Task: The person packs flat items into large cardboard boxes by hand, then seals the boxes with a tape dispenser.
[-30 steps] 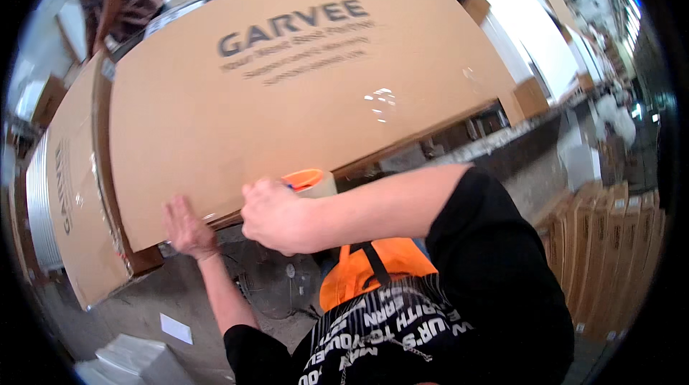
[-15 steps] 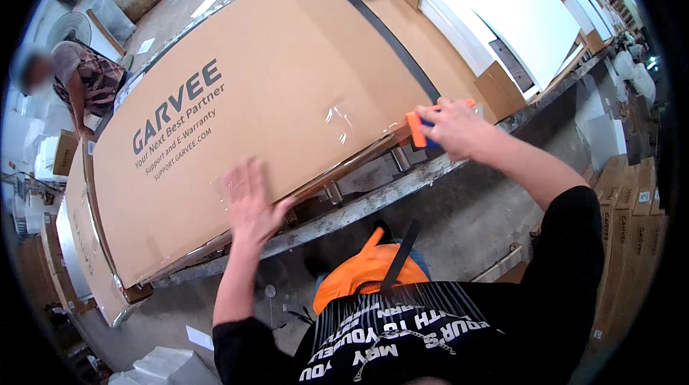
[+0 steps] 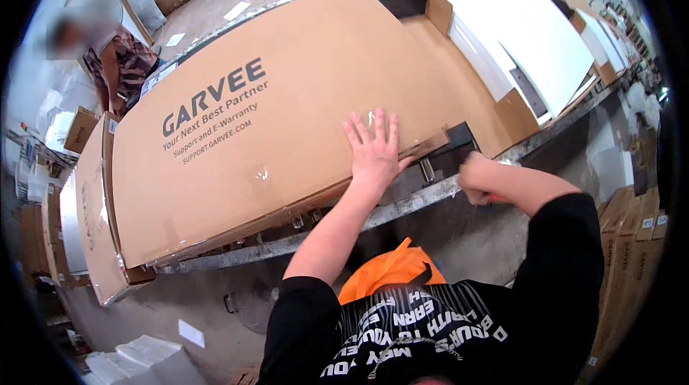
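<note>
The carton [image 3: 287,148] lies beneath the wide-spread left hand [image 3: 375,158], mid-frame. Beyond the carton's edge, centre-right, the right hand [image 3: 474,177] (blurred) grips an orange tool [image 3: 497,198].

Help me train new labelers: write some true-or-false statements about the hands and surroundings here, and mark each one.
1. The left hand lies flat on the large cardboard box. True.
2. Both hands lie on that box. False: the right hand is off it, beside its near right corner.
3. An orange object shows partly at the right hand. True.
4. Every white panel is hidden from view. False: a white panel lies in plain view at upper right.
5. A co-worker is at upper left. True.
</note>
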The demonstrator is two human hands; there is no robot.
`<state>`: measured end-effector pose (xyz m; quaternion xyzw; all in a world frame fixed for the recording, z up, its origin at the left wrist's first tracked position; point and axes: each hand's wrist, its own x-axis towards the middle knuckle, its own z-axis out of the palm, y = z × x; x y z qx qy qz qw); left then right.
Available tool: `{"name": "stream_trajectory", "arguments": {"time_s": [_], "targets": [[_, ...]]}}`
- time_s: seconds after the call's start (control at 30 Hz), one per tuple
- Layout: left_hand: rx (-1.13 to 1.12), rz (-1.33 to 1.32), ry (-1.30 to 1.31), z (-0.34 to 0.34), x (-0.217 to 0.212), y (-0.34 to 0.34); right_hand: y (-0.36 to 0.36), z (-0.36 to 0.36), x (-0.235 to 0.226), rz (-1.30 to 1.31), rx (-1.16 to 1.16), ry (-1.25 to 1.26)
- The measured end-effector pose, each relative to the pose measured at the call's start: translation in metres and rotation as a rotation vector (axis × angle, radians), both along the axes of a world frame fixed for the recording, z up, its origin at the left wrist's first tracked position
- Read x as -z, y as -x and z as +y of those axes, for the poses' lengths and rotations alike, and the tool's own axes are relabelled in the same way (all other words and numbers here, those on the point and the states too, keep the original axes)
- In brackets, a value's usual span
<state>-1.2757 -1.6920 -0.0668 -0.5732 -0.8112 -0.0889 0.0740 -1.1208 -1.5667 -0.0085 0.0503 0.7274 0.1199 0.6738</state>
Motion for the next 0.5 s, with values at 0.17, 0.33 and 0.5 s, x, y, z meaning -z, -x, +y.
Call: {"name": "stream_trajectory", "arguments": {"time_s": [0.17,0.33,0.5], "targets": [[0.037,-0.067,0.020,-0.014,-0.014,0.004,-0.071,0.056,-0.071,0.823,0.885,0.672],[-0.365,-0.447,-0.069,-0.057,-0.006,0.068,0.041,0.055,-0.086,1.394,1.277,0.813],[-0.509,-0.084,0.077,-0.073,-0.006,0.059,0.219,0.096,0.015,1.336,1.314,1.392]]}}
